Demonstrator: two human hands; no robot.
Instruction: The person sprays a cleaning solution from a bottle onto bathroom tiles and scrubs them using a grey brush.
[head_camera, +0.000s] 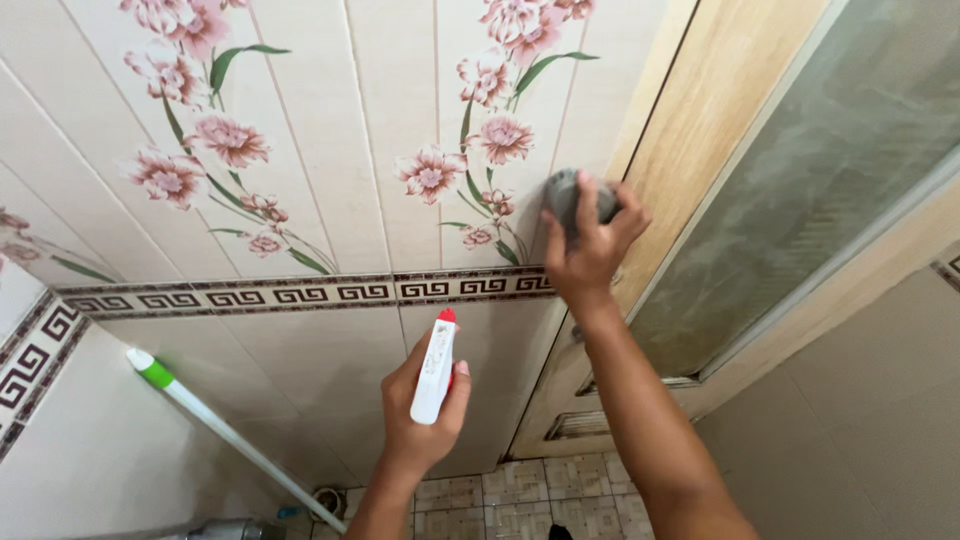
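Observation:
My right hand (590, 250) presses a grey sponge (566, 195) against the flowered wall panel (330, 150), close to the wooden door frame (700, 110). My left hand (420, 410) is lower and holds a white spray bottle (434, 372) with a red top, its nozzle end pointing up toward the patterned border strip (300, 293). The sponge is mostly covered by my fingers.
A door with a frosted glass pane (830, 170) stands at the right, with a vent slot (578, 425) low in it. A white pole with a green band (215, 425) leans against the wall at the lower left. Small patterned floor tiles (530, 500) lie below.

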